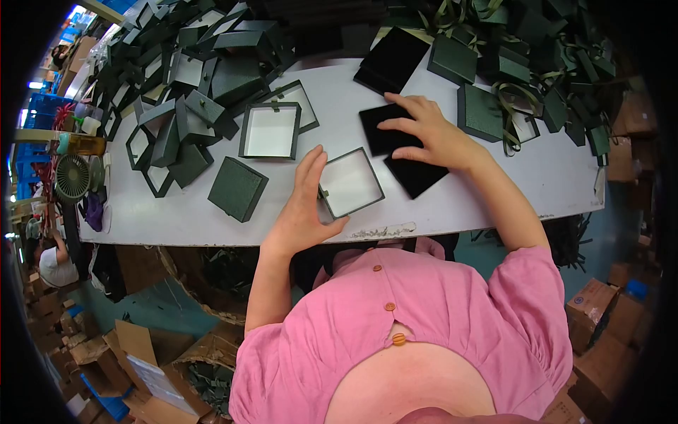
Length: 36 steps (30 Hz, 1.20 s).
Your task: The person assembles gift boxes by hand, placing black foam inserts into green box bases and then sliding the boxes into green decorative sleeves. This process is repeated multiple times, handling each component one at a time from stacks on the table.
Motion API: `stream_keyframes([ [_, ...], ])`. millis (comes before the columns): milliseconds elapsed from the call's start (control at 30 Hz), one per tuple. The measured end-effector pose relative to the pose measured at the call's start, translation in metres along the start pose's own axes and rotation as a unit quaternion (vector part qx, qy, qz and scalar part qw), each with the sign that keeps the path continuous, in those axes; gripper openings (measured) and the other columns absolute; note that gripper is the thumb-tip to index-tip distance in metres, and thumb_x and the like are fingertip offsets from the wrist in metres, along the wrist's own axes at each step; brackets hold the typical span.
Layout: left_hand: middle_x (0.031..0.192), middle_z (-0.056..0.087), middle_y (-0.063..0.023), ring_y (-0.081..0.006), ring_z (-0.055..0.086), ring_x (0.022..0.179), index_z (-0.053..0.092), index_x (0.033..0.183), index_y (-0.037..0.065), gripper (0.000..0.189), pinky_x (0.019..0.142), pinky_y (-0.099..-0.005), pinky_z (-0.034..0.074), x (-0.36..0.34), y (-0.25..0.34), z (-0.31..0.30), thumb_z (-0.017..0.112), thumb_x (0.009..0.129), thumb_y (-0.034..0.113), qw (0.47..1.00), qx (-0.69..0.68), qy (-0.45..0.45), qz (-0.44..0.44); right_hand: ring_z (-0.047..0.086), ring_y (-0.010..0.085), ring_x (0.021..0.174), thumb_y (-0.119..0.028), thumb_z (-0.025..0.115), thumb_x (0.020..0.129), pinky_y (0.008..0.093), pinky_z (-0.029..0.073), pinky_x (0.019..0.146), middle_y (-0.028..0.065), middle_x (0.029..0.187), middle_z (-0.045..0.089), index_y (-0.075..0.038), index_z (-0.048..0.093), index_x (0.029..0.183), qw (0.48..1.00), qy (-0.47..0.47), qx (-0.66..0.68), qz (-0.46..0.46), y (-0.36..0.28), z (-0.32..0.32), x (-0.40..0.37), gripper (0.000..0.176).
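My left hand (305, 208) is at the left side of an open green box tray with a white inside (351, 184), thumb and fingers apart. My right hand (432, 134) rests its spread fingertips on a black pad (376, 134); whether it grips the pad is not visible. Another black pad (415, 176) lies partly under that hand. Further up are more black pads (393, 60). Left of my left hand lies a closed green box piece (238, 189), with an open white-lined tray (270, 131) above it.
Heaps of green box parts cover the table's back left (191, 106) and back right (558, 78). A small fan (73, 176) stands at the left edge of the table (155, 222). Cardboard boxes (592, 305) are on the floor, and a seated person (56, 261) is far left.
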State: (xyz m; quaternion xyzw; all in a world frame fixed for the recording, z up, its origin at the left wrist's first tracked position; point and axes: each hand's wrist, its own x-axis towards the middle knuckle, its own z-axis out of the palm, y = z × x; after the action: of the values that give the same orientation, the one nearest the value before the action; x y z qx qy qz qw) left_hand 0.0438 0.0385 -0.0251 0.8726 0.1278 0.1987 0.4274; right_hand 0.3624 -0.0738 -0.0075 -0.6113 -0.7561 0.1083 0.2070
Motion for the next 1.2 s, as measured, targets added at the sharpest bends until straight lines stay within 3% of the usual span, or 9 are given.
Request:
stream_keyframes([
  [200,0.165,0.026,-0.0214,-0.0387,0.035,0.15,0.016,0.164,0.005,0.122,0.123,-0.0475,0.032,0.002,-0.002,0.004,0.088,0.065,0.006,0.999,-0.032,0.014,0.005,0.041,0.0417,0.14,-0.044,0.08,0.084,0.0577,0.032,0.115,0.0196,0.154,0.046,-0.026,0.073,0.132,0.99,0.01,0.072,-0.123,-0.051,0.002,0.007,0.052],
  [367,0.163,0.032,-0.0205,-0.0388,0.034,0.151,0.021,0.164,0.005,0.116,0.123,-0.0459,0.031,0.014,0.003,0.011,0.089,0.07,0.014,0.997,-0.065,-0.015,-0.04,0.018,0.0391,0.159,-0.058,0.067,0.092,0.0711,0.012,0.124,0.0178,0.172,0.02,-0.025,0.059,0.147,0.993,-0.055,-0.016,-0.099,-0.081,0.038,-0.004,0.065],
  [467,0.158,0.037,-0.0231,-0.0431,0.038,0.146,0.036,0.158,0.004,0.1,0.118,-0.0475,0.038,0.012,0.008,0.006,0.089,0.074,0.017,0.997,0.003,-0.078,-0.005,0.045,0.0378,0.145,-0.038,0.075,0.091,0.0611,0.032,0.12,0.0162,0.148,0.056,-0.012,0.067,0.132,0.997,-0.036,0.035,-0.064,-0.044,0.001,-0.015,0.049],
  [533,0.158,0.038,-0.0216,-0.0416,0.038,0.147,0.042,0.157,0.004,0.094,0.119,-0.0458,0.037,0.008,0.006,0.001,0.086,0.075,0.017,0.997,0.049,-0.047,-0.019,0.055,0.0417,0.129,-0.027,0.083,0.082,0.0514,0.045,0.109,0.0177,0.135,0.063,-0.009,0.067,0.129,0.976,0.158,-0.107,0.101,-0.015,-0.027,-0.028,0.053],
  [600,0.16,0.037,-0.0216,-0.042,0.038,0.147,0.046,0.155,0.004,0.089,0.119,-0.0464,0.037,0.004,0.002,-0.006,0.084,0.076,0.018,0.994,0.092,-0.013,-0.06,0.046,0.048,0.138,-0.044,0.083,0.083,0.0533,0.043,0.112,0.0258,0.152,0.05,-0.013,0.05,0.153,0.895,0.097,-0.247,0.359,0.004,-0.046,-0.044,0.083],
  [767,0.163,0.035,-0.0214,-0.0441,0.042,0.141,0.047,0.154,0.003,0.091,0.115,-0.049,0.041,0.004,-0.003,-0.02,0.086,0.073,0.019,0.978,0.198,0.039,-0.061,0.032,0.0586,0.144,-0.039,0.075,0.084,0.0633,0.037,0.115,0.026,0.164,0.032,-0.028,0.04,0.161,0.868,0.034,-0.189,0.458,0.026,-0.047,-0.073,0.086],
  [900,0.158,0.041,-0.0205,-0.0432,0.045,0.137,0.049,0.151,0.0,0.091,0.113,-0.0478,0.042,0.002,-0.007,-0.015,0.089,0.071,0.018,0.979,0.179,0.058,-0.084,0.028,0.052,0.151,-0.027,0.076,0.076,0.0604,0.03,0.121,0.0246,0.164,0.033,-0.012,0.042,0.158,0.962,0.181,-0.069,0.194,-0.014,-0.046,-0.064,0.09],
  [1033,0.15,0.045,-0.0217,-0.0429,0.046,0.135,0.052,0.149,0.001,0.089,0.113,-0.0473,0.042,-0.013,0.002,-0.029,0.088,0.069,0.015,0.978,0.166,0.069,-0.103,0.03,0.0356,0.156,-0.015,0.076,0.074,0.0652,0.022,0.124,0.0144,0.165,0.037,-0.011,0.048,0.153,0.983,-0.137,0.045,-0.116,-0.095,-0.031,-0.02,0.084],
  [1200,0.139,0.045,-0.0227,-0.0416,0.045,0.127,0.057,0.147,0.008,0.085,0.109,-0.0495,0.043,-0.041,0.008,-0.051,0.086,0.068,0.015,0.967,0.205,0.07,-0.134,0.035,0.0286,0.155,-0.005,0.071,0.078,0.0692,0.012,0.127,0.0026,0.157,0.052,-0.012,0.061,0.138,0.94,-0.203,0.077,-0.265,-0.082,-0.006,-0.005,0.061],
])
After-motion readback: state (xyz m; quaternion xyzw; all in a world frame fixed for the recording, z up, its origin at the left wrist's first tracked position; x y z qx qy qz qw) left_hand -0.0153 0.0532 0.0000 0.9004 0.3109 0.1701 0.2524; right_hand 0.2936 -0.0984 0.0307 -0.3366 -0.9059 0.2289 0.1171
